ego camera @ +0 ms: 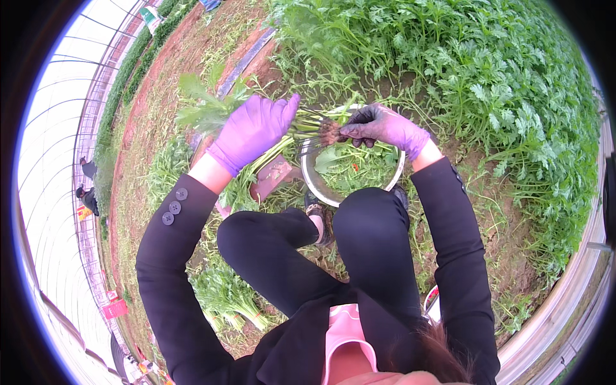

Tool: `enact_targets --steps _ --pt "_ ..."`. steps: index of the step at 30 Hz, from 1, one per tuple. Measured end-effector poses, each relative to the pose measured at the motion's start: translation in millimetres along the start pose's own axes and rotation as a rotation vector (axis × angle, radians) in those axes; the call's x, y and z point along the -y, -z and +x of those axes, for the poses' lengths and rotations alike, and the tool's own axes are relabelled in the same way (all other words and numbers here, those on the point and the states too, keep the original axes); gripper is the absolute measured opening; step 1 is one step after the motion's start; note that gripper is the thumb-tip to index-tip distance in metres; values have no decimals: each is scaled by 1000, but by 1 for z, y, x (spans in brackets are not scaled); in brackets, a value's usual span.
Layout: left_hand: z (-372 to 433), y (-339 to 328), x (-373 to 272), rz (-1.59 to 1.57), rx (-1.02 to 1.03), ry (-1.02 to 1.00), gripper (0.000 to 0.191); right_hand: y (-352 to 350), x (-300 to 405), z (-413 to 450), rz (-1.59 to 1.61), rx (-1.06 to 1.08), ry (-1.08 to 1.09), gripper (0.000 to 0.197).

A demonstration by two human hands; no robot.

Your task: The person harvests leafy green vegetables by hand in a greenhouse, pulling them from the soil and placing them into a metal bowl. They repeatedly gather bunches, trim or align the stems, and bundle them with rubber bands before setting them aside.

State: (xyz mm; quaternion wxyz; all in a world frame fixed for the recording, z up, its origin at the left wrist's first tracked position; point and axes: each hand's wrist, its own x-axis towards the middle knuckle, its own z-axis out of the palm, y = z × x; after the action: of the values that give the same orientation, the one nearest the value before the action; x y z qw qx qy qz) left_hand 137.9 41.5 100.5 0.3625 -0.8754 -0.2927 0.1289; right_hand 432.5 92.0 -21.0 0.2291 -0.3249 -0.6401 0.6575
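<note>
My left hand (260,126), in a purple glove, grips a bunch of leafy greens (302,124) by the stems. The lobed leaves stick out to the left. Soil-brown roots (330,133) are at the bunch's right end. There the thumb and fingers of my right hand (382,127) pinch the root end; that glove is purple with blackened fingertips. Right below the bunch stands a round pale-rimmed basin (308,178), close in front of my knees. Loose green leaves and stems (358,168) lie inside it, with a small red bit among them.
Dense leafy greens (481,62) grow ahead and to the right. Tied bunches (240,303) lie by my left thigh. A pink object (272,178), partly covered by stems, is left of the basin. Two people (89,195) are far left, near the greenhouse wall (53,144).
</note>
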Motion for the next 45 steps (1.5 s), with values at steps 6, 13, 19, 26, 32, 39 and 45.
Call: enact_targets --steps 6,13,19,26,32,39,45 --pt "-27 1 43 -833 486 719 35 28 -45 -40 -881 -729 -429 55" --pt "-6 8 35 -1551 568 918 49 -46 -9 -30 -542 -453 656 27" --pt "-12 46 41 -1663 671 942 40 31 -57 -80 -800 -878 -375 35" --pt "-38 33 4 -2313 345 1137 32 -102 -246 -411 -165 -1246 -762 43" --pt "-37 19 -27 -2413 125 1219 34 -282 -288 -523 118 -1450 -1188 37" --pt "-48 3 -37 -2359 -344 1354 34 -137 -199 -333 -487 -1257 -469 42" --pt "-52 1 -28 -2419 -467 1594 34 -74 -172 -12 -429 -262 123 20"
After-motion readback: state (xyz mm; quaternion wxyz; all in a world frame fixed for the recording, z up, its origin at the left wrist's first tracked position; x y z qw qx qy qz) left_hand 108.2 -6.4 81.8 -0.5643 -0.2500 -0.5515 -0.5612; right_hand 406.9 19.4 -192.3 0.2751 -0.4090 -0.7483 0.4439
